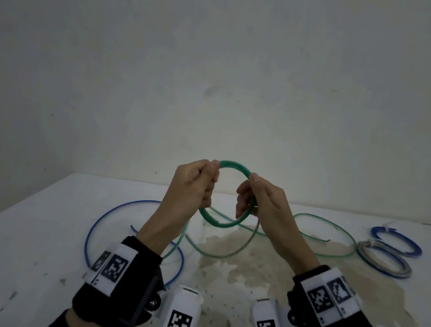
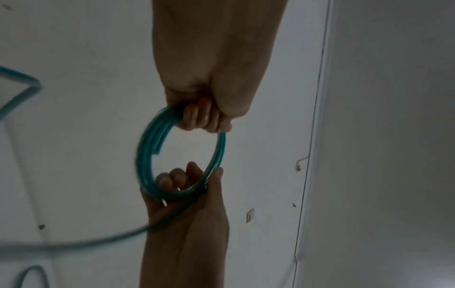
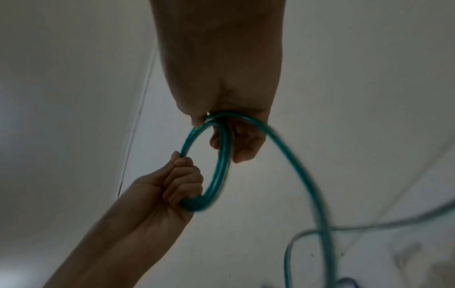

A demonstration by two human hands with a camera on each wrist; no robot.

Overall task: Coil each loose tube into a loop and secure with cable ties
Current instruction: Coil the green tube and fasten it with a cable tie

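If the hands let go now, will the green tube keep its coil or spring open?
Probably it springs open. The green tube shows no tie, and both the left hand and the right hand grip the coil to hold its turns together. Its loose tail lies on the table in wide curves, so it seems springy, not limp. It looks light.

black wrist straps carry white square-coded tags.

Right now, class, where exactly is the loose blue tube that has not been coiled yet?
In the head view the loose blue tube lies on the white table, on the left, beside and under the left hand's forearm, its curve crossing the green tube's trailing length.
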